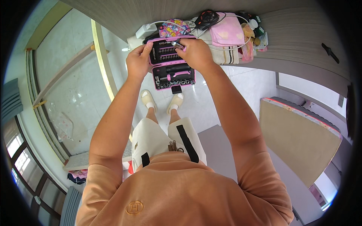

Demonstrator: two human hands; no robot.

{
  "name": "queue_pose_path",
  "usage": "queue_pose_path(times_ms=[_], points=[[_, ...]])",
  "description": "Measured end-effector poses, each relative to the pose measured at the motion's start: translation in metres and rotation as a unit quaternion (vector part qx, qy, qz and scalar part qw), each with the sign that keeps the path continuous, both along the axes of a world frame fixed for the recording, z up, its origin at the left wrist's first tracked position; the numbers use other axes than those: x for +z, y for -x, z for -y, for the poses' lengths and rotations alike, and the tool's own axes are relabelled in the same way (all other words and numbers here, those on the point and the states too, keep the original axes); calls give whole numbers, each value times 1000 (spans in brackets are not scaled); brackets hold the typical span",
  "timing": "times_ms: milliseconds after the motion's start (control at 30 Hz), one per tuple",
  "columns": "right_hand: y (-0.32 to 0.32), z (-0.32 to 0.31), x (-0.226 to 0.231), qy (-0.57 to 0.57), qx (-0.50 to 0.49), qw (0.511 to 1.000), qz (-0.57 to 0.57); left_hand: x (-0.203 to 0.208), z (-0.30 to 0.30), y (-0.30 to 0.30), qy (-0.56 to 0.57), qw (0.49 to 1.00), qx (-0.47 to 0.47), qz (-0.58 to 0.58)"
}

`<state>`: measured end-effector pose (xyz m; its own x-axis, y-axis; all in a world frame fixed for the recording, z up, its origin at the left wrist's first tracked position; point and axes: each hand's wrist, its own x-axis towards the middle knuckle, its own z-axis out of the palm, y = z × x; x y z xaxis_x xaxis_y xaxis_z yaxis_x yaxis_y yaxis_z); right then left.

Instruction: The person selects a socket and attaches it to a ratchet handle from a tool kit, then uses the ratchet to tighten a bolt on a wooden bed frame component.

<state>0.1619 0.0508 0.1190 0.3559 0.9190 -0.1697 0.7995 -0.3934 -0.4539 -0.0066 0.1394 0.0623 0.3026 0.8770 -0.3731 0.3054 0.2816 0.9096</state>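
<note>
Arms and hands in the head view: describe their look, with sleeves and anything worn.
The left hand and right hand wear no gloves, and no watch or bracelet shows. The left sleeve and right sleeve are short, plain tan-orange; the forearms are uncovered, without cables.

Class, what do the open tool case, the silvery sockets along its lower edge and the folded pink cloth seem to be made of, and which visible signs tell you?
Tool case: probably moulded plastic, pink and black, judging by its shaped recesses. Sockets: likely polished metal, from their bright, silvery glints. Pink cloth: soft, matte fabric, by its folds; the fibre cannot be told.
</note>
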Motion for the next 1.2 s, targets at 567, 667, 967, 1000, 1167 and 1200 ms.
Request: queue_pose_path(times_ms=[567,667,967,1000,1167,1200], points=[[12,16,-1,-177,-105,949,-238,-1,1,3,21,1000,-10,0],[14,35,7,-171,-183,877,-411,-4,3,4,17,1000,11,20],[29,81,-1,-195,-306,753,-549,-6,3,7,13,999,7,37],[31,83,-1,-198,-303,747,-558,-5,4,7,17,999,8,41],[39,88,9,-208,-279,726,-593,10,10,5,29,998,16,57],[41,88,11,-210,-274,722,-600,11,10,5,30,997,20,62]])
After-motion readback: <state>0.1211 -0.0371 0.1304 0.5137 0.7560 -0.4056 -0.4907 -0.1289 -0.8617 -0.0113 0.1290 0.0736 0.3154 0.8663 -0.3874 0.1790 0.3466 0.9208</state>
